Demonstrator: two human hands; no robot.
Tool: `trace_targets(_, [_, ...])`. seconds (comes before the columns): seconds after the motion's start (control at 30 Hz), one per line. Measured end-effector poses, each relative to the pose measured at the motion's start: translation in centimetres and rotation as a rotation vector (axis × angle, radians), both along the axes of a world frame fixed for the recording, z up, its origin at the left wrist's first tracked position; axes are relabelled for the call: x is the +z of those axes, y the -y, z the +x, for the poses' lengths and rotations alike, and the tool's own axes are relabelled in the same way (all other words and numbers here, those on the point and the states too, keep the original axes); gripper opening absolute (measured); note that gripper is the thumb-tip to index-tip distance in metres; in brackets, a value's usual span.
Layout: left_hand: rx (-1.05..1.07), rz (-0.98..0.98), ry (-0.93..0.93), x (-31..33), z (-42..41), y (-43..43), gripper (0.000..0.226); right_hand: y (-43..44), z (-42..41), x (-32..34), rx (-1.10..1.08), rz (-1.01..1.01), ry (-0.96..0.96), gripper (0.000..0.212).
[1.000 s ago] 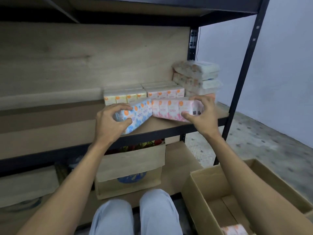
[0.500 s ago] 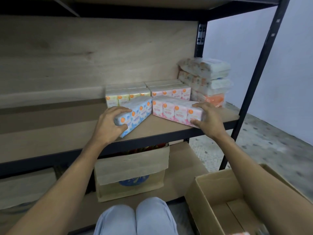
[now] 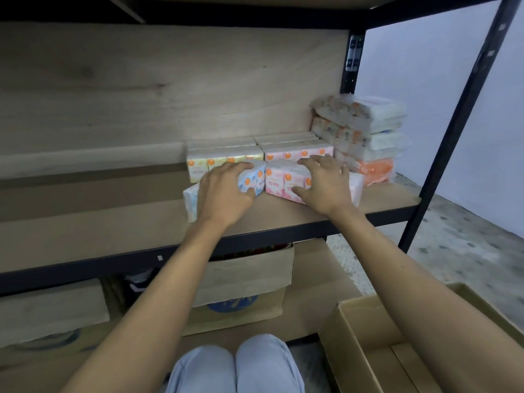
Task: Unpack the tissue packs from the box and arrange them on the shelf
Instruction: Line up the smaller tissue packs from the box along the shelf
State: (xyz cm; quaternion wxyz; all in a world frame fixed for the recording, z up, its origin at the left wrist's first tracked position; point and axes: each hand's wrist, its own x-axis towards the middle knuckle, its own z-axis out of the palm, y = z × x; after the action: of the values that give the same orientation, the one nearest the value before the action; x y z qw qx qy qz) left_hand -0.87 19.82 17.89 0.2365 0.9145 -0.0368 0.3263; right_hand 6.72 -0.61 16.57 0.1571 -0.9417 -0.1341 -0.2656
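Packs mostly up already: left hand (image 3: 224, 194) curls round blue pack (image 3: 255, 180), right hand (image 3: 323, 185) lies spread-fingered on pink pack (image 3: 276, 182), both on shelf (image 3: 99, 222) front row. Box (image 3: 357, 333) looks near empty, far as I can see.

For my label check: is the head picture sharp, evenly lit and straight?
Head view: dim, soft light without glare; the print on the pink plastic-wrapped tissue pack is too blurred to read; the black metal shelf post leans and bows, apparently from wide-angle distortion.
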Motion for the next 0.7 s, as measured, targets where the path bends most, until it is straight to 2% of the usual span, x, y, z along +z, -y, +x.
trace_targets(0.17, [0.2, 0.267, -0.248, -1.0, 2.6, 0.1, 0.064, -0.9, 1.3, -0.6, -0.13, -0.15, -0.086, 0.069])
trace_targets(0.37, [0.303, 0.439, -0.277, -1.2, 4.1, -1.4, 0.062, 0.3, 2.8, -1.1, -0.114, -0.222, -0.035, 0.064])
trace_targets(0.5, [0.249, 0.432, -0.294, -0.6, 4.9, -2.7, 0.06, 1.7, 4.4, -1.1, -0.026, -0.188, -0.044, 0.066])
trace_targets(0.7, [0.122, 0.304, -0.231, -0.8, 6.8, -4.9, 0.062, 3.0, 7.0, -0.8, 0.02, -0.187, -0.078, 0.067])
